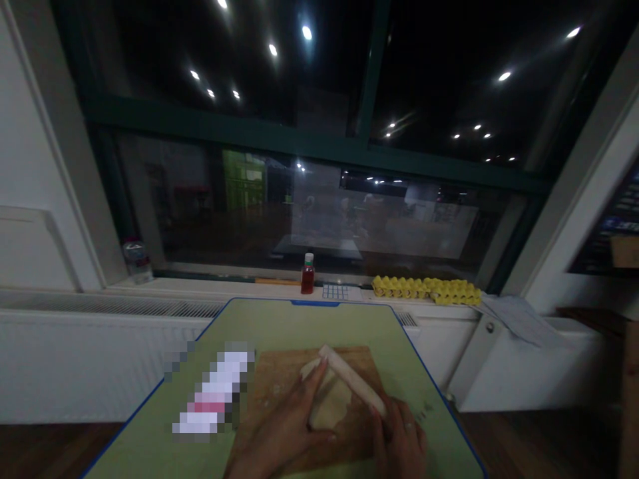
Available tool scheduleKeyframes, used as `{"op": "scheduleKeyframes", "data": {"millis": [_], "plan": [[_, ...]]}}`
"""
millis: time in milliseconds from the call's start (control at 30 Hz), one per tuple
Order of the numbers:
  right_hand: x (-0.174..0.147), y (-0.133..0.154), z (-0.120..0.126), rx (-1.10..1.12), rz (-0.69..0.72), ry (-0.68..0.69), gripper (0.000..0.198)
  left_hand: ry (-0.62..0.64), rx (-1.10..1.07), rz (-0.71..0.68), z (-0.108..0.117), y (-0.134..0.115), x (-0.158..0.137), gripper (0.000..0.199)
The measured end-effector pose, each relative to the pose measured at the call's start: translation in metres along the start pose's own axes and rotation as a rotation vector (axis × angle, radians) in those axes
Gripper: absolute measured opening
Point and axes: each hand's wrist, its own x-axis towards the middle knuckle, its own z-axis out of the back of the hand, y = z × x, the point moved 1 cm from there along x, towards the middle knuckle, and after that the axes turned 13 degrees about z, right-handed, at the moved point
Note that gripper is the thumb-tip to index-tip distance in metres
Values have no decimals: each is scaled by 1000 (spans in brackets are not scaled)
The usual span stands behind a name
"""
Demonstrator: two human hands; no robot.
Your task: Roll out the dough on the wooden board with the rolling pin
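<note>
A flat sheet of pale dough (333,403) lies on a wooden board (272,362). My left hand (289,416) rests over the dough's left side with thumb and forefinger spread apart. Its forefinger reaches up to the far end of a pale rolling pin (352,376), perhaps touching it. The pin lies aslant along the dough's right edge, running from far left to near right. At its near end, my right hand (402,432) has its fingers curled around it. Part of the dough is hidden under my left hand.
A blue-rimmed green table (419,399) carries the board and a blurred-out object (214,392) at left. On the windowsill beyond are a red-filled bottle (307,276), yellow egg cartons (424,290), a clear jar (137,259) and a grey cloth (519,316). Radiators flank the table.
</note>
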Motion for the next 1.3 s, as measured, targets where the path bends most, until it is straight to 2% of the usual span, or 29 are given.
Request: {"op": "scheduleKeyframes", "data": {"millis": [100,200,367,433,567,633,867,1000,1133,1300], "plan": [[-1,3,1,10,-18,2,45,1,33,20,3,0,-2,114],[0,6,5,50,-104,30,48,35,75,33,9,5,-2,118],[2,2,9,196,-132,58,46,40,146,-66,17,21,7,116],[3,2,11,206,-136,62,46,39,208,-148,20,25,10,107],[4,8,12,194,-183,62,49,108,382,-281,25,20,12,65],[4,10,12,205,-179,61,51,129,454,-304,24,14,12,53],[2,0,9,185,-101,62,48,46,679,-297,6,-2,11,42],[2,2,9,181,-134,49,49,33,782,-377,3,-6,11,39],[2,4,9,171,-151,67,52,43,759,-408,8,-8,10,38],[2,2,9,175,-102,78,48,58,575,-326,14,-4,8,40]]}}
